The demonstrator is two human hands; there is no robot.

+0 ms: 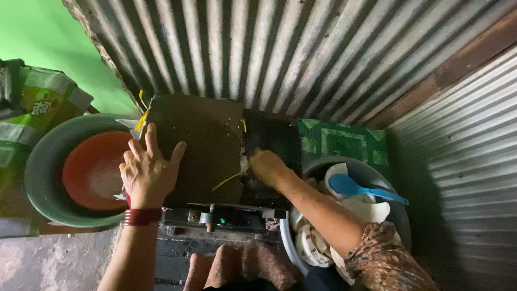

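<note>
One red bowl [94, 167] sits inside a grey basin [40, 172], partly hidden by the left hand [148, 172], fingers spread flat on a dark board [207, 143]. The right hand [267, 167] is clenched there; its contents are unclear. One blue spoon [350, 187] tops a basin of dishes [371, 175].

A flat, dark brown board [207, 145], roughly rectangular and smeared with grime, lies level across the top of a small stove [223, 216], its far edge against the corrugated metal wall. A thin yellowish sliver [226, 181] lies aslant near the board's near right corner, and more yellow scraps [142, 117] stick out at its far left corner. Along the board's right edge sits a darker, blackened slab [274, 141], also flat, with pale scraps [244, 163] where the two meet.
</note>
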